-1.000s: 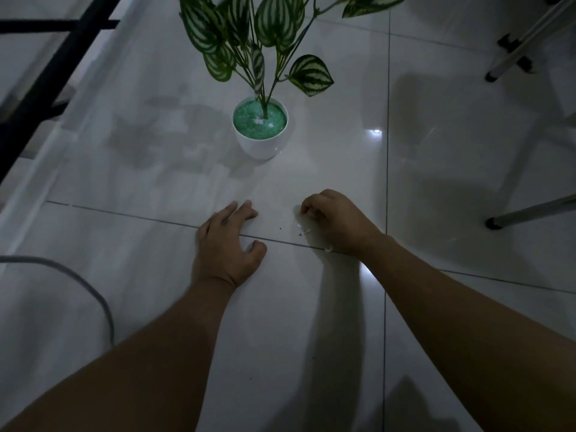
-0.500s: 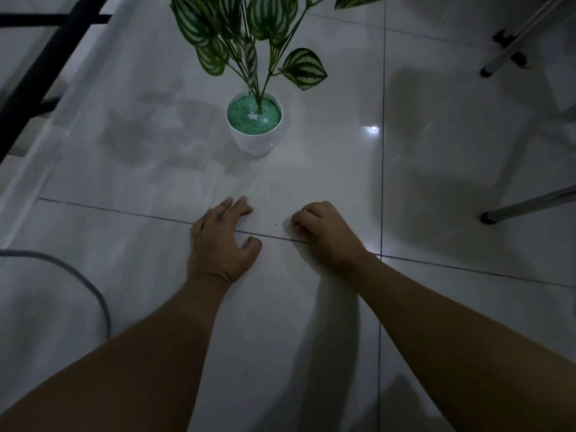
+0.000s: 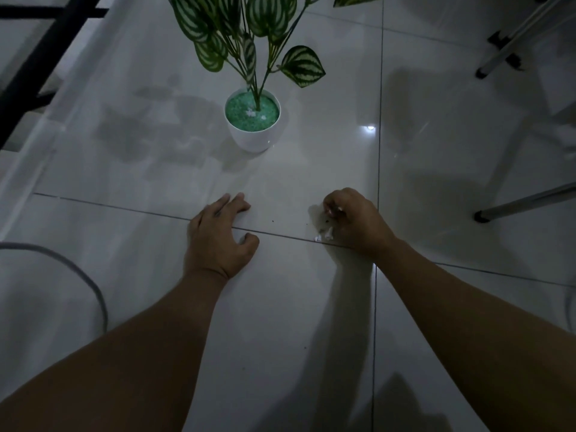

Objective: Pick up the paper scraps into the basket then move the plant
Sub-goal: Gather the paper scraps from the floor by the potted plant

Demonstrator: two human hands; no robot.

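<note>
Right hand (image 3: 355, 219) curled, grip pinching white paper scraps (image 3: 327, 233) off floor (image 3: 156, 169) — more at its heel. Left hand (image 3: 218, 238) flat, empty, bracing. Sweep bits together before lifting. Basket unseen; plant (image 3: 253, 120) upright just beyond hands.

Both bare forearms reach forward from the bottom edge, roughly parallel. The left hand (image 3: 218, 236) lies palm down, flat on the floor, fingers (image 3: 232, 202) together and pointing ahead, thumb spread out to the right. The right hand (image 3: 353, 222) is curled into a loose fist, knuckles up, fingertips tucked under and pinched on small white paper scraps (image 3: 333, 211), wrist slightly raised.
</note>
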